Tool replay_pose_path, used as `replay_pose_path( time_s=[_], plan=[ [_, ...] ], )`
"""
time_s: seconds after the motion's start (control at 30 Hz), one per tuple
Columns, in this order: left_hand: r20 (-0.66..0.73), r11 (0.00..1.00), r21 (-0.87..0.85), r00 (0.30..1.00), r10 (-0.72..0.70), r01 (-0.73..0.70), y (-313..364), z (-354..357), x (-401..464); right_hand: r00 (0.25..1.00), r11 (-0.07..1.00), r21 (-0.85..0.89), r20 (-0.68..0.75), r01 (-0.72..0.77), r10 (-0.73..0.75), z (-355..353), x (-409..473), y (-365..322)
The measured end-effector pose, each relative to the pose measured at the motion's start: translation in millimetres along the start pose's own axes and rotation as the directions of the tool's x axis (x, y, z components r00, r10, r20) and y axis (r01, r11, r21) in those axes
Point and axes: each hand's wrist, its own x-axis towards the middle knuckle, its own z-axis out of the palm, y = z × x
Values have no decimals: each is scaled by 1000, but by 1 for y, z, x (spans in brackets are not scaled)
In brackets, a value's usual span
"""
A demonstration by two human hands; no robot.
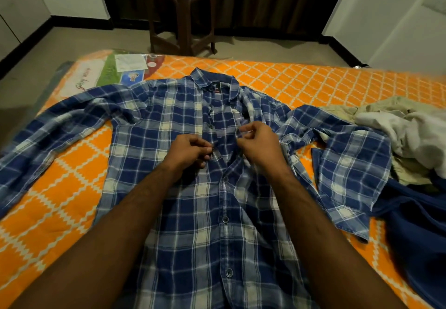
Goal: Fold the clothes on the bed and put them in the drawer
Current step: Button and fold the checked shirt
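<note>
A blue and white checked shirt [173, 120] lies face up and spread flat on the orange patterned bed [60, 188], collar at the far side, sleeves out to both sides. The lower buttons are fastened; the chest part stands open. My left hand [190, 150] pinches the left edge of the placket at a button. My right hand [258, 143] pinches the opposite edge of the placket, a little higher. Both hands sit at chest height of the shirt, close together.
A heap of white and beige clothes [395, 130] lies at the bed's right side, with a dark blue garment [420, 236] below it. A brown plastic stool [181, 12] stands on the floor beyond the bed. Printed packaging [130, 67] lies at the far left corner.
</note>
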Motion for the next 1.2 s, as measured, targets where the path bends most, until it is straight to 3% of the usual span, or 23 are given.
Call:
replay_pose_path(
  time_s=[0.07, 0.13, 0.27, 0.53, 0.67, 1.2],
  plan=[
    [10, 999, -38, 1000, -7, 7, 1, -1, -1, 993, 938, 330, 85, -104, 81, 12, 3, 0],
    [15, 998, -64, 1000, -8, 9, 2, 0, -3, 981, 887, 424, 140, -183, 135, 25, 2, 6],
    [11, 997, -71, 1000, -10, 11, 0, -1, -3, 968, 888, 391, 146, -244, 202, 40, 0, 22],
    [1, 993, -110, 999, -36, 36, 1, 0, -2, 989, 952, 290, -84, -96, 125, 63, -3, 21],
    [-13, 996, -83, 1000, -19, 18, 0, 3, -2, 975, 941, 327, -160, -93, 152, 70, -5, 24],
    [-45, 999, -50, 999, -22, 20, -2, 6, 1, 982, 802, 586, -50, -120, 184, 63, -10, 35]
  ],
)
